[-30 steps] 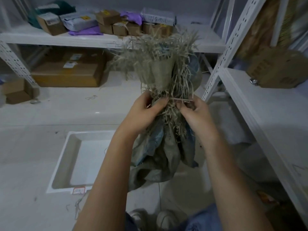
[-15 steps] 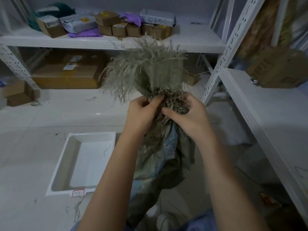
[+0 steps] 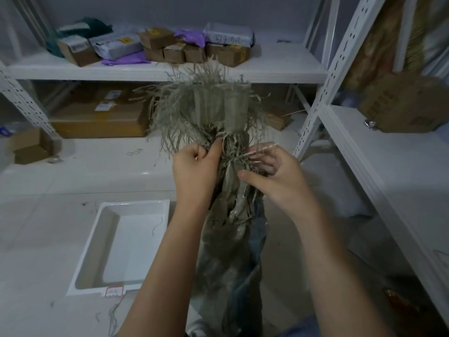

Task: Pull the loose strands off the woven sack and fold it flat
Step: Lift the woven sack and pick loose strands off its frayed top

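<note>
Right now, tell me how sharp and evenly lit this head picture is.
Head view: dim, bluish light; sack and both hands (left hand, right hand) fairly sharp; shelf posts bowed by the wide lens; box at right edge soft and smeared.

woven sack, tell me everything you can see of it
The woven sack is dull grey-green, looks like plastic weave, with a bluish patch on its right side. It is bunched into a narrow upright bundle, not folded. Its top edge is badly frayed, loose strands fanning out. The left hand grips the gathered neck; the right hand pinches strands there in its fingers. The lower part hangs crumpled toward the floor.
</note>
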Available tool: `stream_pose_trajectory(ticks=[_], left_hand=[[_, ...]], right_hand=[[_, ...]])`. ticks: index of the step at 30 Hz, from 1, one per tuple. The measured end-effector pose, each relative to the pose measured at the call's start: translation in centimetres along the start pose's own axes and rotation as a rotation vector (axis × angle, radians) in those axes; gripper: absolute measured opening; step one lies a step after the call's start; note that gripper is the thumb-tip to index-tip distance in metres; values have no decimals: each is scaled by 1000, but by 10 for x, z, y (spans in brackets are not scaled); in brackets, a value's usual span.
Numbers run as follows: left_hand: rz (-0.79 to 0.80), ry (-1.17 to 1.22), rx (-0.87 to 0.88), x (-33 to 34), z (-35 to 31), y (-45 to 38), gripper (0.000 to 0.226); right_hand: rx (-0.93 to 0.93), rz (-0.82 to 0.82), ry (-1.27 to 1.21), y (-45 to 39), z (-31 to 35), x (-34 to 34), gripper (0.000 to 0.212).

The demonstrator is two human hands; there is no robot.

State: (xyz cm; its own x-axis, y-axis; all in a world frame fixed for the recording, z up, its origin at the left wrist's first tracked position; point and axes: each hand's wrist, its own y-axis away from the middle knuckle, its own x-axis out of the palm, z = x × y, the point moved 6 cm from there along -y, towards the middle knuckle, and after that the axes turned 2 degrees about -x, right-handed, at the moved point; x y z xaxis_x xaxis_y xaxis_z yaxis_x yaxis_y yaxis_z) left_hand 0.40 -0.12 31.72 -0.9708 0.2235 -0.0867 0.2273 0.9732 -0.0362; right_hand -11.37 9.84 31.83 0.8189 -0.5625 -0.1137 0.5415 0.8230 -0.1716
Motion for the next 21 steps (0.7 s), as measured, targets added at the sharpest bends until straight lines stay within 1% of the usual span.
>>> stream_pose_trajectory(ticks=[2, 5, 9, 10, 12, 14, 16, 18, 21], left_hand=[[11, 21, -29, 0, 3, -1, 57], [67, 52, -48, 1, 3, -2, 51], [222, 57, 18, 10, -11, 5, 21], [259, 45, 50, 12, -15, 8, 18], [304, 26, 134, 16, -20, 12, 18], [302, 22, 221, 18, -22, 13, 18], [309, 3, 280, 19, -22, 15, 24], [337, -8, 253, 21, -20, 16, 33], [349, -72, 197, 24, -14, 14, 39]], right_hand=[[12, -11, 12, 0, -1, 1, 36], [29, -44, 11, -1, -5, 1, 36], [38, -148, -65, -4, -8, -6, 37], [37, -167, -86, -4, -8, -7, 37], [40, -180, -120, -5, -7, -9, 35], [37, -192, -148, -6, -6, -10, 35], [25, -202, -174, -5, -5, -11, 36], [17, -199, -166, -5, -5, -12, 37], [16, -177, -131, -2, -5, -12, 37]])
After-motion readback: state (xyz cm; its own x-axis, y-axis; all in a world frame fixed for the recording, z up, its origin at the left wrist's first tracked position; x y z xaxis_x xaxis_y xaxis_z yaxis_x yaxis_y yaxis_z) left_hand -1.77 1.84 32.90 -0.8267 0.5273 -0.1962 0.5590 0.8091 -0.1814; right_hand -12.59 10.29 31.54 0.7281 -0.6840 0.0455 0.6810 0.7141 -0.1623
